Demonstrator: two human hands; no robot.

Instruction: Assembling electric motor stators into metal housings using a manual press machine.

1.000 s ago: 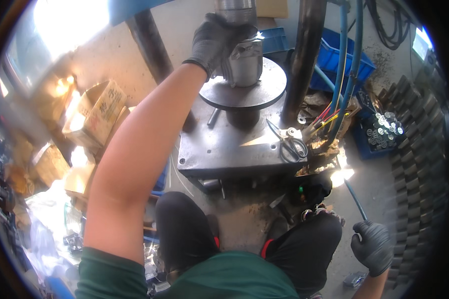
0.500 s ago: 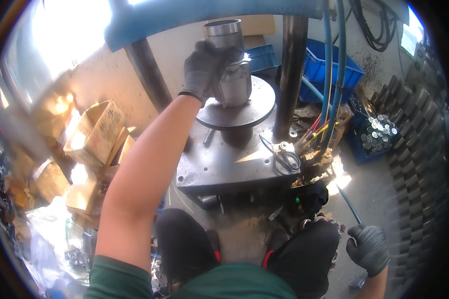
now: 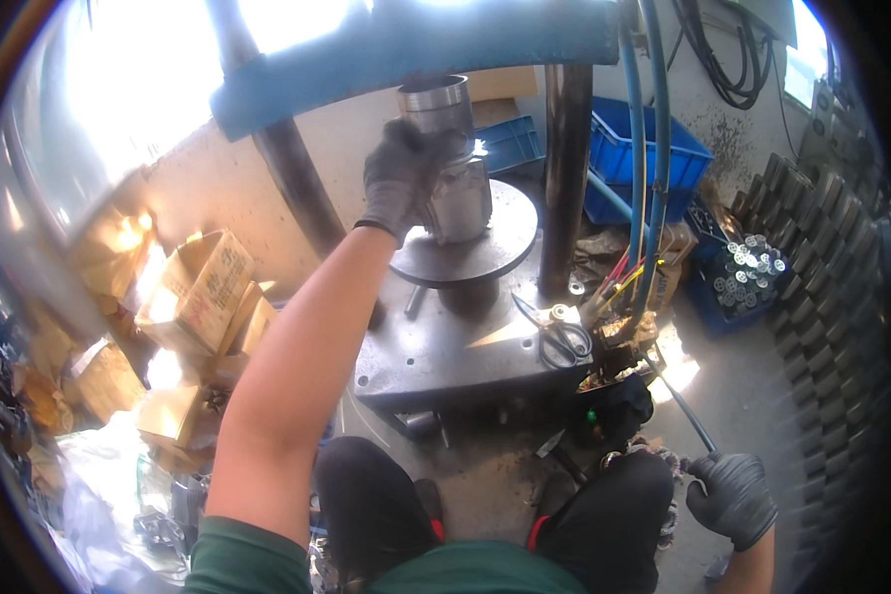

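Note:
My left hand (image 3: 402, 176), in a dark glove, is wrapped around the side of an upright metal cylinder housing (image 3: 459, 203). A shiny open ring (image 3: 434, 93) forms its top, and its base rests on a round steel plate (image 3: 510, 243). My gloved right hand (image 3: 731, 500), low at the right, is closed around the end of a thin dark rod lever (image 3: 685, 408). That rod slants up and away toward the right side of the steel table (image 3: 436, 371). The left palm and fingertips are partly hidden.
A blue crossbeam (image 3: 416, 45) spans above the housing between dark columns (image 3: 566, 168). Scissors (image 3: 562, 342) lie on the table's right corner beside hoses (image 3: 653, 178). Cardboard boxes (image 3: 193, 297) stand left; a bin of round metal parts (image 3: 747, 272) and stacked metal pieces (image 3: 812, 297) stand right.
The whole view has tilted, so the table and housing sit lower in the picture. Both hands keep their holds; the rod now slants somewhat differently.

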